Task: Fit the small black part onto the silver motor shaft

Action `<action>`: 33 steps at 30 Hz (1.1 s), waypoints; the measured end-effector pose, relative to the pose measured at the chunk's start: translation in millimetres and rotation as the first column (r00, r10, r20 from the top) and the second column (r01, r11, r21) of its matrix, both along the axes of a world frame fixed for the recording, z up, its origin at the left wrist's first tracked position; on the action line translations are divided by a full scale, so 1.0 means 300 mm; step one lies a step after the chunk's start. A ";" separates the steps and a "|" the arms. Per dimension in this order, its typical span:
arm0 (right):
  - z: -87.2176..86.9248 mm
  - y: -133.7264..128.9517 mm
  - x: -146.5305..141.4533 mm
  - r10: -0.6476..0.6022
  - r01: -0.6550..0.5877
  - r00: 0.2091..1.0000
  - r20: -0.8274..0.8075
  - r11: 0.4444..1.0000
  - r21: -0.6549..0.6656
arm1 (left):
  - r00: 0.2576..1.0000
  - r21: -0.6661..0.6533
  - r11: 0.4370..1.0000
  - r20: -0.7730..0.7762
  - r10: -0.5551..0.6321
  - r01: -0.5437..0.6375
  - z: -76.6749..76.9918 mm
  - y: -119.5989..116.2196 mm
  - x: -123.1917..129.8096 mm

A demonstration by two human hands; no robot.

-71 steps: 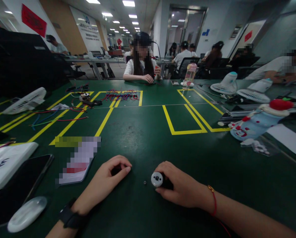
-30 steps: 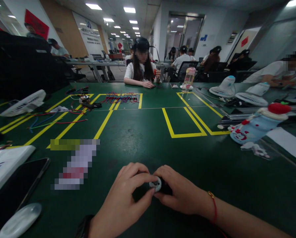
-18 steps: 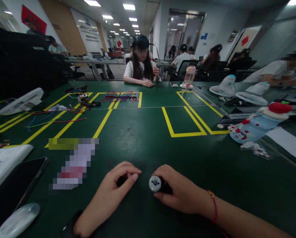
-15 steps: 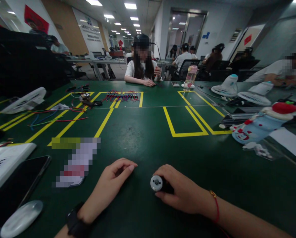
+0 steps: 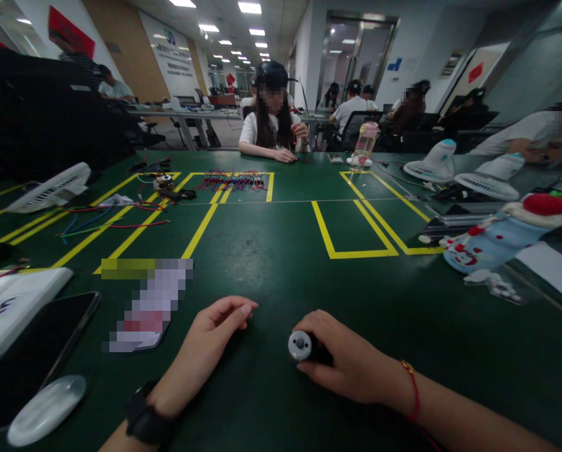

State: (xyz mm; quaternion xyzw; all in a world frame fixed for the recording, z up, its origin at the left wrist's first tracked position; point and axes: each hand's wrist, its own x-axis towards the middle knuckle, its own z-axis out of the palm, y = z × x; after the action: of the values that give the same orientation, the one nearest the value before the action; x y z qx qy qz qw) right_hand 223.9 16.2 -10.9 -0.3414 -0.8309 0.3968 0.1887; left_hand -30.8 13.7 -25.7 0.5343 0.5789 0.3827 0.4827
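My right hand (image 5: 342, 358) is wrapped round a small motor (image 5: 300, 345). The motor has a dark body, and its silver round end, with a central boss and two small holes, faces left toward my other hand. My palm and fingers hide much of the body. To the left, my left hand (image 5: 222, 323) rests near the green table top, its fingers curled in and the thumb lying against the index finger. Nothing shows between them. A gap of bare table separates the two hands. A partly blurred phone-shaped item (image 5: 153, 307) lies left of my left hand.
At left are a black tablet-like slab (image 5: 41, 351), a white oval object (image 5: 48, 408) and a white box (image 5: 20, 307). Loose wires (image 5: 111, 220) and a wired bundle (image 5: 236, 181) lie farther off. A blue bottle (image 5: 495, 242) stands right. A person (image 5: 274, 119) sits opposite.
My left hand's fingers have shifted slightly, with lower fingertips now showing beneath the thumb. My right hand keeps its hold on the motor. The whole view has shifted a little.
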 end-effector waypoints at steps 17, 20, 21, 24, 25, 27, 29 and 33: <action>-0.016 0.003 -0.005 0.023 -0.023 1.000 0.010 0.996 0.082 | 0.941 0.165 0.941 -0.219 -0.256 0.295 0.088 -0.075 0.167; -0.014 0.002 -0.005 0.026 -0.027 1.000 0.011 0.996 0.080 | 0.937 0.211 0.926 -0.231 -0.263 0.312 0.087 -0.078 0.176; -0.013 0.001 -0.005 0.027 -0.028 1.000 0.011 0.996 0.080 | 0.937 0.226 0.922 -0.232 -0.262 0.314 0.086 -0.078 0.178; -0.008 0.000 -0.006 0.025 -0.027 1.000 0.019 0.996 0.087 | 0.944 0.235 0.926 -0.221 -0.244 0.295 0.086 -0.076 0.181; -0.006 0.000 -0.006 0.026 -0.028 0.999 0.022 0.996 0.088 | 0.947 0.228 0.930 -0.215 -0.240 0.287 0.088 -0.074 0.180; -0.004 0.000 -0.006 0.024 -0.026 0.999 0.025 0.996 0.086 | 0.950 0.216 0.935 -0.204 -0.238 0.280 0.094 -0.071 0.170; -0.002 0.001 -0.006 0.021 -0.023 1.000 0.022 0.997 0.078 | 0.952 0.213 0.938 -0.200 -0.233 0.275 0.097 -0.068 0.149; -0.001 0.001 -0.002 0.022 -0.023 1.000 0.010 0.998 0.063 | 0.948 0.218 0.939 -0.236 -0.212 0.265 0.073 -0.061 0.086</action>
State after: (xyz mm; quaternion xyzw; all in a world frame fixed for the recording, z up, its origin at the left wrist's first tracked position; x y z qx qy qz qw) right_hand 223.2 16.6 -11.1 -0.3278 -0.8476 0.3710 0.1908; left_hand -5.0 -4.5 -3.7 0.6940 0.5049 0.3317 0.3918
